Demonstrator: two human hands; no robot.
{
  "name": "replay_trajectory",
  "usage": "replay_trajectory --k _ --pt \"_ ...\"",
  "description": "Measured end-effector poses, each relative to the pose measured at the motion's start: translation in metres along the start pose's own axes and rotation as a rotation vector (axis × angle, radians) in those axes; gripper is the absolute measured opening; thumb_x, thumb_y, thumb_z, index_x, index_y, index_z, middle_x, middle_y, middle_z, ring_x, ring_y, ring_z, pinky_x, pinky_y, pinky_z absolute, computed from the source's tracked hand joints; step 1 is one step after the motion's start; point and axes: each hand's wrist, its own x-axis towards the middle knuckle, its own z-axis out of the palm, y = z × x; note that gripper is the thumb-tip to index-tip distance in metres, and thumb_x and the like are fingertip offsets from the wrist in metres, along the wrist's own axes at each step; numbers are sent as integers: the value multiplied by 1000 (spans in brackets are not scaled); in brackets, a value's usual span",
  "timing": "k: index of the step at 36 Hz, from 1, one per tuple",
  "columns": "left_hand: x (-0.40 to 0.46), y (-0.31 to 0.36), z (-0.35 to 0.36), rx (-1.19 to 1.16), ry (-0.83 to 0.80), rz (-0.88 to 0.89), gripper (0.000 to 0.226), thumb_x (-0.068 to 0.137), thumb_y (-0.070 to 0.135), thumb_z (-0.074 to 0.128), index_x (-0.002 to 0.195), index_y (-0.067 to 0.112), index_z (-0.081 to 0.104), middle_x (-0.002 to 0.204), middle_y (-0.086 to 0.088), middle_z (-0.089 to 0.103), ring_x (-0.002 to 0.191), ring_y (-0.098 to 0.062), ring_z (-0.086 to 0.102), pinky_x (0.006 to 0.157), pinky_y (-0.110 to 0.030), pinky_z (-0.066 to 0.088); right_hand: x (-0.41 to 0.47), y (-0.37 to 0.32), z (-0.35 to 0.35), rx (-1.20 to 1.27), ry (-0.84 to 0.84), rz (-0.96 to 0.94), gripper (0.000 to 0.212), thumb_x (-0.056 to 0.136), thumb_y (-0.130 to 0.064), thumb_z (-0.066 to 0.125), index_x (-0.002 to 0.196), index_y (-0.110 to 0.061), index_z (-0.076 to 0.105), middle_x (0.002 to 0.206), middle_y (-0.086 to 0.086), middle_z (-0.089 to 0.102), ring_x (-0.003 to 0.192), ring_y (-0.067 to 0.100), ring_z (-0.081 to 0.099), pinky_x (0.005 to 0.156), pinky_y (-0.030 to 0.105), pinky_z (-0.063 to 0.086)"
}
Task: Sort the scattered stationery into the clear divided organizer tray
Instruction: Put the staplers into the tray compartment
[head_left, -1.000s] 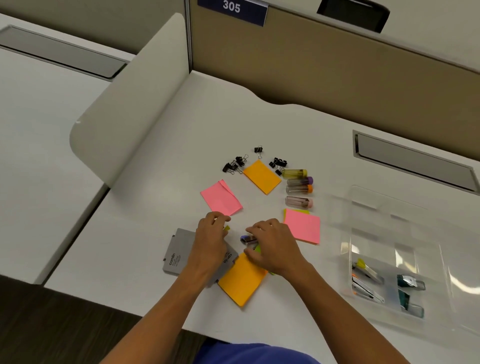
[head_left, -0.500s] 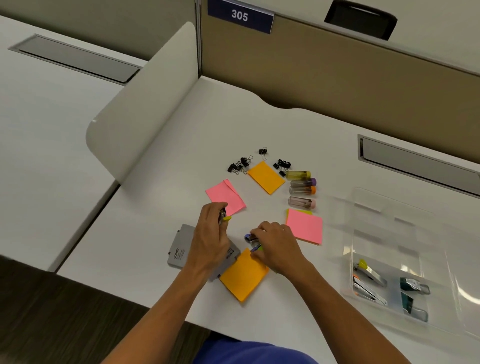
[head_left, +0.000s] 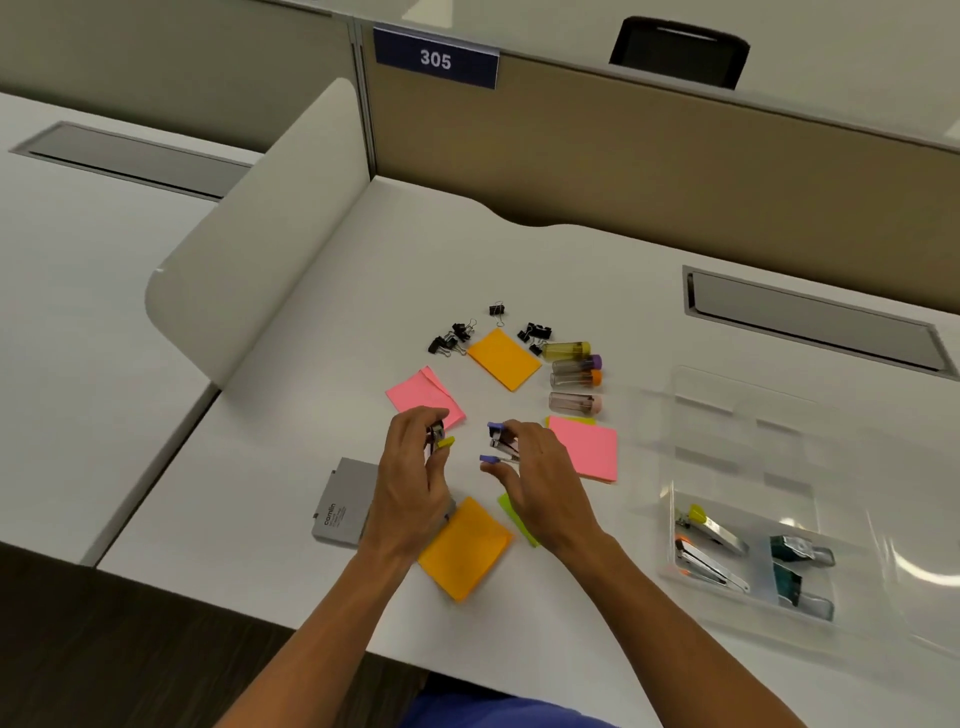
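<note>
Two mini staplers in hand, tray waiting off to the right

Only the head view to go on: the left hand (head_left: 410, 486) pinches a yellow-tipped mini stapler (head_left: 439, 441) at its fingertips, fingers curled round the body and just the yellow end poking out, and the right hand (head_left: 535, 467) holds a purple mini stapler (head_left: 500, 444) between thumb and fingers, jaw end sticking out toward the left. Both look lifted off the desk (head_left: 291, 415). My guess is they're light, rigid and a bit slick on the metal, and the hinged top can flop open, so gripping across the body sides near the middle seems safest. The clear organizer tray (head_left: 737, 395) sits well apart to the right, and its near compartments already hold other staplers (head_left: 709, 530). Sticky pads, binder clips (head_left: 452, 338) and tubes (head_left: 574, 364) are still loose on the desk.
</note>
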Motion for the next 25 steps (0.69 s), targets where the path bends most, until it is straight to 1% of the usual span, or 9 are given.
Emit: replay_trajectory --k 2,6,8,12,15,18,20,22,25 --pt "0 7 3 -5 -8 23 29 94 0 56 122 3 56 117 -8 55 106 -21 58 93 -32 53 -4 0 -9 99 2 27 59 94 -54 51 137 -14 48 128 4 59 115 18 52 97 30 41" --pt "-5 23 14 -75 21 1 32 91 -4 59 121 9 56 116 -1 53 106 -4 56 90 -12 48 -16 0 -32 365 -11 106 61 90 -64 45 139 -28 39 129 -7 54 115 5 51 91 9 37" --pt "-9 31 22 -111 47 -33 32 91 -5 58 119 11 57 116 -3 54 106 0 55 87 -9 48 -21 3 -44 420 -5 112 56 90 -64 46 137 -36 37 125 -12 55 113 -3 52 89 5 39" --pt "-20 50 35 -118 32 -5 32 91 -4 58 118 12 57 115 -4 53 106 -5 57 85 -11 49 -34 10 -63 487 39 105 53 90 -69 44 133 -38 37 119 -11 59 109 -1 58 90 16 48" --pt "-27 66 44 -123 13 29 33 90 -2 61 119 15 56 115 -2 52 105 -5 57 84 -10 49 -44 12 -77 532 95 101 46 91 -70 42 128 -43 38 111 -16 60 103 0 60 84 11 47" --pt "-32 82 54 -140 15 39 34 90 0 63 118 18 56 113 0 52 103 -4 58 82 -10 50 -56 15 -94 558 143 92 31 94 -64 44 120 -48 39 98 -26 60 91 -3 60 74 7 44" --pt "-36 93 61 -154 20 34 34 90 2 63 119 18 55 113 2 52 103 -5 59 82 -11 51 -64 21 -104 569 167 96 32 96 -61 44 121 -42 42 91 -31 58 83 -3 59 68 9 42" --pt "-40 104 68 -171 19 27 36 90 3 63 121 18 55 112 5 52 103 -6 60 82 -13 52 -72 29 -114 590 207 108 41 95 -63 43 123 -33 44 92 -24 63 83 3 61 65 15 44" --pt "-46 118 79 -182 4 33 38 89 3 64 123 17 54 111 4 52 102 -8 60 82 -16 53 -82 41 -129 619 278 137 46 93 -70 38 121 -35 47 94 -5 68 84 11 63 67 25 48"
